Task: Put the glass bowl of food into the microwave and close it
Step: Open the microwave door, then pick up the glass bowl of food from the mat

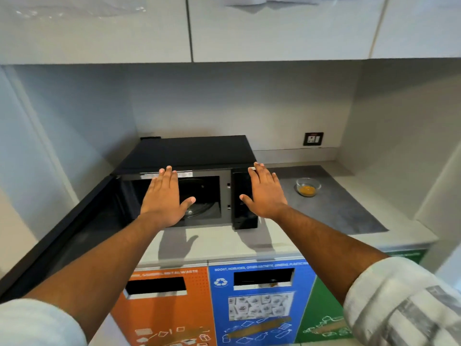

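Observation:
A black microwave (pixel 194 151) stands on the counter with its door (pixel 64 231) swung wide to the left, showing the cavity and glass turntable (pixel 202 206). A small glass bowl (pixel 308 187) with orange-yellow food sits on the counter to the right of the microwave. My left hand (pixel 164 198) hovers flat, palm down and fingers spread, in front of the cavity. My right hand (pixel 264 193) is held the same way in front of the control panel. Both hands hold nothing, and the bowl lies apart from them, a little right of my right hand.
A dark grey mat (pixel 344 208) covers the counter under the bowl. A wall socket (pixel 313 139) sits behind. White cabinets (pixel 274 28) hang overhead. Orange (pixel 162 308), blue (pixel 259 303) and green (pixel 321 310) waste bins front the counter below. Side walls close in left and right.

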A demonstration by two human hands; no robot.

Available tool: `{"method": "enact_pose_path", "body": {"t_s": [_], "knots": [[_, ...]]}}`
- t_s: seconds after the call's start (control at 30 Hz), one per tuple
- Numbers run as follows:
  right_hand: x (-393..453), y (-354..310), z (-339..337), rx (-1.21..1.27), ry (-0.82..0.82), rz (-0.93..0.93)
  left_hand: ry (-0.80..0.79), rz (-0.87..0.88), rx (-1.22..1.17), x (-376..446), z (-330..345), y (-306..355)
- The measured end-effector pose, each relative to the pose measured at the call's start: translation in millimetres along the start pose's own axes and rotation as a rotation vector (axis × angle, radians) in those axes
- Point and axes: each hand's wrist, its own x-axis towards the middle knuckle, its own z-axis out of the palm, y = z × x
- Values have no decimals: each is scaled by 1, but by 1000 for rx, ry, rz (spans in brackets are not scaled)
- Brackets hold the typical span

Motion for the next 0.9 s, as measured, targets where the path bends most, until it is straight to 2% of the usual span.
{"method": "enact_pose_path", "body": {"t_s": [0.4,0.57,0.9], "knots": [[-29,144,19,-49,-46,171,3,265,-159,53,35,179],[-29,210,39,-18,-79,220,-98,367,-269,81,68,250],[-15,332,88,44,-140,305,-225,230,-396,151,146,344]]}}
